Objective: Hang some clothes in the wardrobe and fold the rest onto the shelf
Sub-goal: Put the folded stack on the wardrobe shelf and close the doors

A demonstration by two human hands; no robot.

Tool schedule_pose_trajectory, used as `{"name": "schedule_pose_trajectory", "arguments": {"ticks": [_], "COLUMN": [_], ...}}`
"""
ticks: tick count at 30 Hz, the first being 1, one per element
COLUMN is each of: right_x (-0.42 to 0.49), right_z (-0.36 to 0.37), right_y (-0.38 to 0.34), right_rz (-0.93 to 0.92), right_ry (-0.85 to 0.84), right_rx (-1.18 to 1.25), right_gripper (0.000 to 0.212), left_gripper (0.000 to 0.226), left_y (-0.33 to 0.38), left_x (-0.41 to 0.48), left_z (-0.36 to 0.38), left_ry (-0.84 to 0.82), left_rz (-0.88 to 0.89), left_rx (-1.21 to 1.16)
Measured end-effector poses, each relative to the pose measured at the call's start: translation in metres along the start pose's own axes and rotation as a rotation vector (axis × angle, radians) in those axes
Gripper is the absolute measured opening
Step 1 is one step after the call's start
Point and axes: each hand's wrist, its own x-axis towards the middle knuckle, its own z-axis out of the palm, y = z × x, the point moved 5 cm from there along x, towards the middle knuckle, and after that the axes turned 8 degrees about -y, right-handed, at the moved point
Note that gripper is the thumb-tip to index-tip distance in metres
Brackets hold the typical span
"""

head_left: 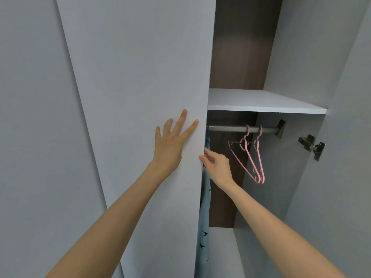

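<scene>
R hand [217,168]: fingers curled at the door [130,77] edge, tips by the top of a garment [204,217]; can't tell if it pinches cloth, door edge or nothing. L hand [170,145] lies flat on the door front, fingers straight & spread, holding nothing. Garment: thin pale-blue fabric w/ small dark bird print, hangs limp from the rod [226,128], mostly hidden behind the door. Door matte grey, flat. Rod round, metal. Two slim pink hangers [243,143] on it, well apart from the garment. Flat white shelf [261,101] above; metal hinge [311,146] on side panel.

Blue bird-print garment [204,217] inside wardrobe [291,177]
</scene>
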Motion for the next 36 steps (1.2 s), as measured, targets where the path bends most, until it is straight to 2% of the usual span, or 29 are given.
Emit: {"name": "schedule_pose_trajectory", "arguments": {"ticks": [19, 27, 36], "right_x": [0.045, 0.018, -0.058], "right_z": [-0.002, -0.024, -0.072], "right_y": [0.010, -0.003, -0.061], "right_rz": [0.077, 0.116, 0.040], "right_ry": [-0.036, 0.017, 0.116], "right_rx": [-0.057, -0.080, -0.129], "right_gripper": [0.030, 0.034, 0.032], "left_gripper": [0.081, 0.066, 0.058], "left_y": [0.003, 0.011, 0.029], "left_x": [0.034, 0.014, -0.043], "left_z": [0.012, -0.008, -0.069], "left_ry": [-0.106, -0.093, -0.001], "left_rz": [-0.066, -0.116, -0.102], "left_rx": [0.051, -0.157, -0.345]}}
